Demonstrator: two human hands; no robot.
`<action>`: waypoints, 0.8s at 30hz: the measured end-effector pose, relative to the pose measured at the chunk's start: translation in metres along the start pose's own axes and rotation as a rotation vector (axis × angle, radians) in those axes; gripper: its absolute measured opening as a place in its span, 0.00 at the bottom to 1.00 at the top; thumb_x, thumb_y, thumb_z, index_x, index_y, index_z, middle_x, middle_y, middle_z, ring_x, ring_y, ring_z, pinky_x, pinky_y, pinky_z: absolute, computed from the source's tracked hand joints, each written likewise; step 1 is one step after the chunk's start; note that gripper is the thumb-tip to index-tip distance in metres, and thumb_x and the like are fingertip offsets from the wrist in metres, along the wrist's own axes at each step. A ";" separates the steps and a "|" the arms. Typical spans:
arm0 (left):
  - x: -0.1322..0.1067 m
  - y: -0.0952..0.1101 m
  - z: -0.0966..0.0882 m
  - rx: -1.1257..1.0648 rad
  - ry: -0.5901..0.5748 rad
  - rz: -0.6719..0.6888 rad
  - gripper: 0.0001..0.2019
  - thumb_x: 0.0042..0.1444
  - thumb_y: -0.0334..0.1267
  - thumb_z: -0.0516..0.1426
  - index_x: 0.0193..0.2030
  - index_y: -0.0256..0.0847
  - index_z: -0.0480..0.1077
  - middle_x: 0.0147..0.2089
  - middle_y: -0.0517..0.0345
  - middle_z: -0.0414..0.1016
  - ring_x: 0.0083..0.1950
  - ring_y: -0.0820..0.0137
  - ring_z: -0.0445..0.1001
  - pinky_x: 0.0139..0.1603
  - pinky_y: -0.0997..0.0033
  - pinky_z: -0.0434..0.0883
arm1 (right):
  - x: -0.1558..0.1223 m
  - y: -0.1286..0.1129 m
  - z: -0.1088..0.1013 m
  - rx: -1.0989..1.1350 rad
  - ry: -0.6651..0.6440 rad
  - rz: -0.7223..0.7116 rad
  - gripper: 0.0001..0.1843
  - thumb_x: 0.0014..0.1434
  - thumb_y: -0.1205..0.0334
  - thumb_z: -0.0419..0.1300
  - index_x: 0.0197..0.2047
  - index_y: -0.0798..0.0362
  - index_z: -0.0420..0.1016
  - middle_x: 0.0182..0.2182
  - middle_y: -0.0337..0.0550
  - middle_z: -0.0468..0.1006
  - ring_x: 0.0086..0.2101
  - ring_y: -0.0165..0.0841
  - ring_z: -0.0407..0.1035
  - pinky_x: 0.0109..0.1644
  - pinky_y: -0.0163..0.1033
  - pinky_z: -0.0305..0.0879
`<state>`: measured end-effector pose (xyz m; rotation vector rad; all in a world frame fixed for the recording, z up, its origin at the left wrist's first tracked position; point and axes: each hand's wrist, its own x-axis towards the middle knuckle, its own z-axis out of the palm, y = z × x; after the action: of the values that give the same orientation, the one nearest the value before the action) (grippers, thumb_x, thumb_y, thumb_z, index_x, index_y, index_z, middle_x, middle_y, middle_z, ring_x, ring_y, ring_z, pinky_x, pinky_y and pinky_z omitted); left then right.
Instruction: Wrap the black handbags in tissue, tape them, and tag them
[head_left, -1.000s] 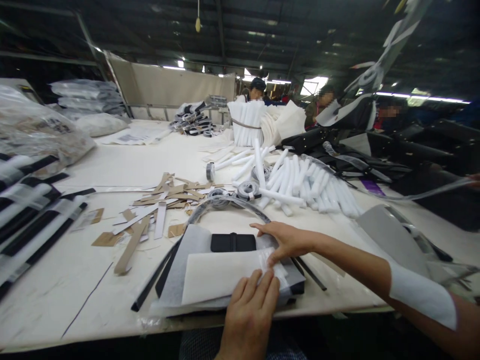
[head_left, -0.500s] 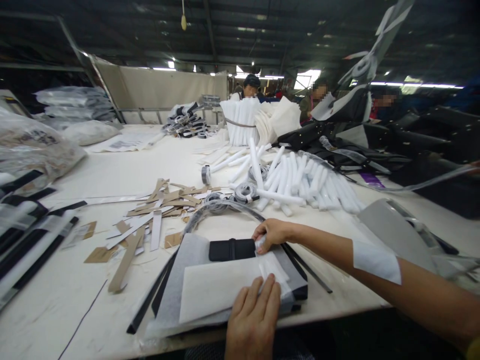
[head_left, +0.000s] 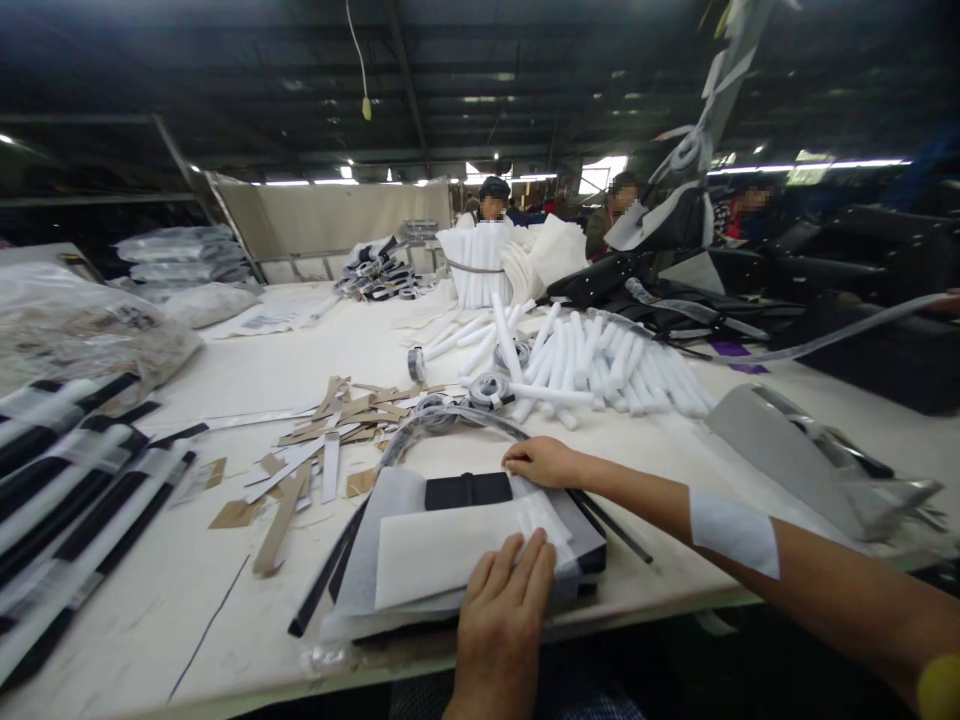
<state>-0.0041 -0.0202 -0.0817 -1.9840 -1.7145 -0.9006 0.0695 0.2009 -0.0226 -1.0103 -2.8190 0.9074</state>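
Observation:
In front of me on the table lies a flat black bag [head_left: 592,553], its arched handle [head_left: 397,440] wrapped in clear plastic. Thin white tissue paper [head_left: 360,590] covers most of it. On the paper rest a black piece with a crossing strap [head_left: 450,492] and a folded white foam sheet [head_left: 435,555]. My left hand [head_left: 506,610] lies with outstretched fingers on the sheet's right end. Beyond it, my right hand [head_left: 547,462] is at the bag's upper right edge, thumb and fingers pinched together; what they hold, if anything, is hidden. A white patch [head_left: 735,530] sticks to my right forearm.
Cardboard strips [head_left: 337,415] are scattered left of the handle. White foam tubes [head_left: 600,360] pile up behind, near coiled wrapped straps [head_left: 491,388]. Black-and-white wrapped strips [head_left: 97,520] lie at left, black bags [head_left: 750,290] at right. A person [head_left: 493,195] is across the table.
My right hand has lifted slightly away from the black piece toward the bag's upper edge, and the whitish bit at its fingertips no longer shows. My left hand stays on the foam sheet. The view has shifted.

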 end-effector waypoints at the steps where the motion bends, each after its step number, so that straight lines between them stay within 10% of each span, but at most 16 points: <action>1: -0.001 0.000 0.001 0.000 0.000 0.003 0.22 0.73 0.39 0.40 0.61 0.45 0.70 0.61 0.62 0.74 0.60 0.66 0.73 0.57 0.64 0.69 | -0.009 0.000 -0.004 -0.010 -0.011 -0.041 0.24 0.58 0.51 0.63 0.56 0.49 0.78 0.52 0.48 0.80 0.54 0.46 0.71 0.59 0.47 0.62; 6: -0.003 0.000 0.004 -0.049 0.091 0.001 0.20 0.72 0.36 0.43 0.60 0.46 0.71 0.59 0.60 0.76 0.60 0.66 0.73 0.59 0.65 0.68 | -0.043 0.008 -0.008 -0.076 -0.123 -0.220 0.55 0.49 0.39 0.68 0.73 0.50 0.50 0.69 0.55 0.57 0.67 0.53 0.49 0.69 0.58 0.44; 18: 0.000 -0.005 -0.005 -0.070 0.081 0.070 0.16 0.70 0.32 0.49 0.59 0.44 0.73 0.54 0.56 0.79 0.57 0.65 0.76 0.58 0.65 0.70 | -0.045 0.008 0.013 -0.093 0.040 -0.233 0.42 0.52 0.46 0.69 0.66 0.49 0.65 0.54 0.53 0.73 0.55 0.48 0.65 0.60 0.52 0.59; 24: 0.004 -0.005 -0.007 -0.051 0.122 0.121 0.15 0.69 0.31 0.50 0.56 0.44 0.74 0.53 0.57 0.80 0.55 0.64 0.78 0.54 0.63 0.73 | -0.035 0.009 0.033 -0.058 0.270 -0.181 0.17 0.68 0.58 0.54 0.55 0.52 0.77 0.50 0.50 0.79 0.53 0.41 0.68 0.60 0.47 0.59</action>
<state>-0.0102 -0.0209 -0.0746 -1.9967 -1.5024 -1.0096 0.0958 0.1687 -0.0484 -0.7976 -2.6671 0.6228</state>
